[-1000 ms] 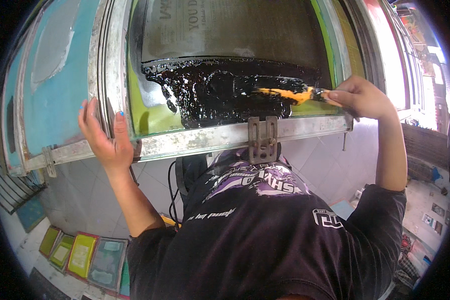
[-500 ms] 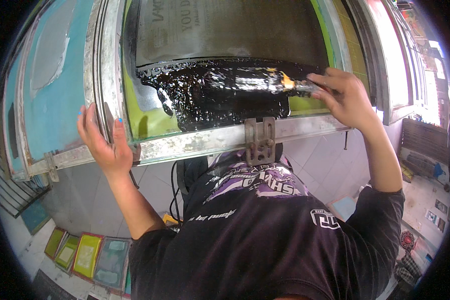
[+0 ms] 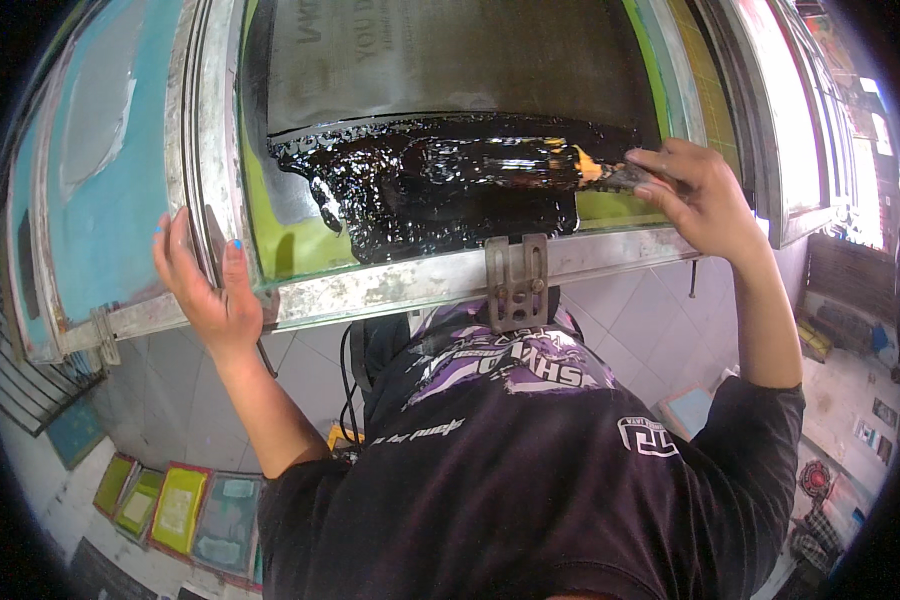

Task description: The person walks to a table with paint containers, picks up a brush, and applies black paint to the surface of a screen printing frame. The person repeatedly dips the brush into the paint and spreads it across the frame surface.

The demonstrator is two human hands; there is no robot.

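The spatula (image 3: 588, 168) lies low across the near part of the screen (image 3: 440, 70), its blade in a thick, glossy pool of black ink (image 3: 410, 205) and its orange patch showing near the grip end. The right hand (image 3: 705, 200) is closed on that end, pinching it between thumb and fingers over the screen's right side; the blade is blurred, so its exact tilt cannot be told. The step in hand looks to be working or spreading the ink along the near edge. The next move would seem to call for a firm pinch and a low, even blade, with the ink kept off the front bar (image 3: 370, 285), which the pool nearly meets. Beyond the pool, the mesh is dark and carries faint lettering; a yellow-green border (image 3: 305, 252) shows at the near left. The left hand (image 3: 210, 300) is well apart from the right, open, its fingers spread against the frame at the near left corner; whether it presses down cannot be told. A metal bracket (image 3: 517, 280) sits midway along the front bar. Farther left lies a blue screen (image 3: 120, 240), and small screens (image 3: 179, 508) stand low at the left.
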